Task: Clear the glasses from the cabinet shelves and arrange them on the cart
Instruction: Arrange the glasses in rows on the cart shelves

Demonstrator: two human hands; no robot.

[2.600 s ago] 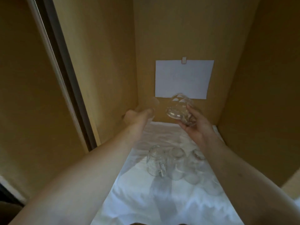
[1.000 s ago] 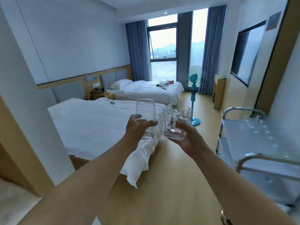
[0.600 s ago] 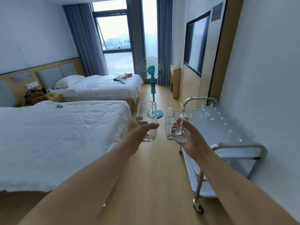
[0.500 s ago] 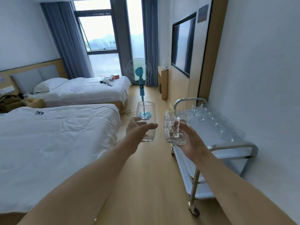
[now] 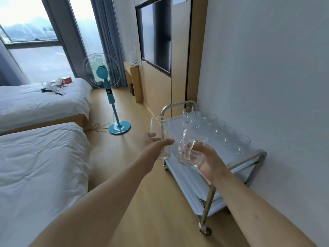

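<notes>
Item: two glasses in transit to cart (image 5: pixel 249 158). Left hand (image 5: pixel 156 146) holds a tall plain tumbler (image 5: pixel 159 134), thumb and fingers curled round its lower part; tumbler upright, clear, smooth-walled, seen in front of the cart's far rail. Right hand (image 5: pixel 207 158) holds a dimpled mug (image 5: pixel 191 150), fingers wrapped round its body and handle; mug thick-walled, clear, tipped slightly toward the person. Both are in the air just short of the cart's near side, neither touching the top surface. Stock already on cart: a row of glasses (image 5: pixel 219 129) along the wall side, close together, running from the far handle toward the near one; the aisle side of the top surface is bare. Risks, as judged: the two held glasses sit near each other and could knock together if the hands converge; the tumbler passes close to the far rail and could strike it on the way down; setting either piece too near the row could clip a neighbour and topple it; the cart is on castors, so a push on its frame may roll it and rattle the row. Surroundings: beds (image 5: pixel 41 157), fan (image 5: pixel 106 82), wood floor.
</notes>
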